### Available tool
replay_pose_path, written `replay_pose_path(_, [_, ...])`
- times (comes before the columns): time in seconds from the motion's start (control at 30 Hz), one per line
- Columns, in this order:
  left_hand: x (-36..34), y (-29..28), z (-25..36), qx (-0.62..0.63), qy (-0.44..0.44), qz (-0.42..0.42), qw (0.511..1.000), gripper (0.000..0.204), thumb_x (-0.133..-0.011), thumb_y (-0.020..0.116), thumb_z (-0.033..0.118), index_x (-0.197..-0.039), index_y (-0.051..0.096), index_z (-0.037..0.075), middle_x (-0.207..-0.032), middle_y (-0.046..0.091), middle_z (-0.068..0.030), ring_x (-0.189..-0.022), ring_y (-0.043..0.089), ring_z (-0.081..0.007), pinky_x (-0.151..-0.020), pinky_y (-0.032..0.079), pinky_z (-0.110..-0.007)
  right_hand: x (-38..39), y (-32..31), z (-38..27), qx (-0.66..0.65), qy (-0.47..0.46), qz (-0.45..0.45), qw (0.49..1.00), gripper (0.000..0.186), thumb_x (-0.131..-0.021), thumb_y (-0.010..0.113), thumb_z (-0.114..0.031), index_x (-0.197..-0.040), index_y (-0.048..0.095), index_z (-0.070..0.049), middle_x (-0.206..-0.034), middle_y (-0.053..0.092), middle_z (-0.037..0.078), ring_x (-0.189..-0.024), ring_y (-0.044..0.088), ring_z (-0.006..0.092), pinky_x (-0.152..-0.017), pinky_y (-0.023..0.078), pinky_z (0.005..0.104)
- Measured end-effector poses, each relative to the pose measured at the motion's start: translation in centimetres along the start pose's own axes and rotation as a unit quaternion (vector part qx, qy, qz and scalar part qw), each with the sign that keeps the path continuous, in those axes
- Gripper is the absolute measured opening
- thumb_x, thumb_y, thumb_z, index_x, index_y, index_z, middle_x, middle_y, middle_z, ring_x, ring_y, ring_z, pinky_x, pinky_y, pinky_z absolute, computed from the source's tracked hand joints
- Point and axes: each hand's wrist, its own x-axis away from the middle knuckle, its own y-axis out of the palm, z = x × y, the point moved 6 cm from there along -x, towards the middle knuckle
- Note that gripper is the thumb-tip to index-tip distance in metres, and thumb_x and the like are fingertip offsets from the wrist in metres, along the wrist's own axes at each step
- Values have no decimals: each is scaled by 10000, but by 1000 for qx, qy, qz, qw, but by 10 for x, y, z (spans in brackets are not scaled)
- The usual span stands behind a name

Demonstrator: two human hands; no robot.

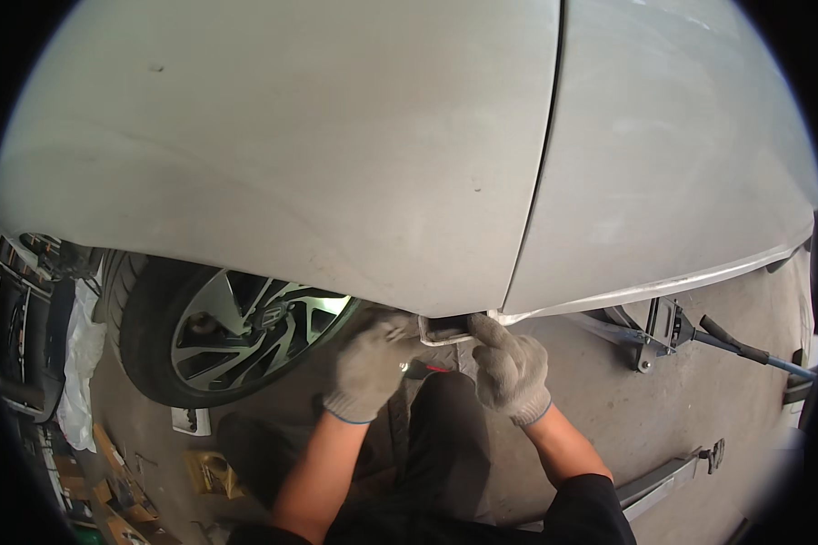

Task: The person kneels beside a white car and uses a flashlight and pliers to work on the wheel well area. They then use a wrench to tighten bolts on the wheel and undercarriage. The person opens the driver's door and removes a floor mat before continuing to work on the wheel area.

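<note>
Both my hands wear grey knit gloves, below the lower edge of a silver car's body panel [318, 182]. At the foot of the panel seam is a pale-edged rectangular piece [445, 340] with a dark hollow. My right hand [511, 371] has its fingers curled at the right end of this piece, the index finger reaching onto it. My left hand [365, 371] is just left of the piece, its fingers smeared by motion near the wheel [254, 331]. Between my hands, lower down, a small bright spot and something red show; I cannot make out what they are.
A floor jack [656, 336] with a blue handle stands under the car at right. A long metal bar [663, 483] lies at lower right. At left are a removed car front part [32, 336], clear plastic sheeting [80, 372], a white tray [191, 421] and a yellow bag [213, 474].
</note>
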Motion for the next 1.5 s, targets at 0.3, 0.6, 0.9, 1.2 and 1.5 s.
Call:
replay_pose_path(0.3, [25,6,33,-387,67,64,917,128,-920,602,54,-1001,690,8,-1066,679,-118,-928,638,-149,-854,519,-278,-15,1,-8,2,36,13,999,298,-656,558,99,-889,469,-63,-1084,671,169,-527,589,299,-437,465,372])
replay_pose_path(0.6, [-1,28,-17,-433,-93,4,896,126,-922,626,139,-941,683,28,-798,634,16,-754,576,-55,-642,469,-223,-12,-10,-24,28,89,-14,996,252,-717,532,122,-900,523,-50,-1147,676,217,-849,698,384,-670,571,389])
replay_pose_path(0.9, [3,0,2,-430,-72,-31,899,161,-939,612,140,-1003,699,20,-901,703,-46,-835,649,-96,-745,528,-251,86,9,0,-20,324,83,942,204,-850,512,70,-1005,611,-16,-1063,694,163,-998,684,282,-874,537,356])
replay_pose_path(1.2, [88,-168,70,-277,-65,202,937,117,-964,595,162,-1017,655,76,-884,649,-53,-765,624,-170,-715,554,-379,144,52,26,-27,499,30,866,217,-908,530,-53,-1084,657,-47,-974,722,144,-913,705,267,-822,539,361])
replay_pose_path(1.5, [170,-186,94,-302,-144,286,898,162,-952,580,230,-972,606,71,-693,518,2,-606,520,-107,-658,462,-331,315,267,95,180,289,-444,829,227,-939,486,-239,-1090,641,-170,-1061,691,91,-927,689,303,-766,574,416])
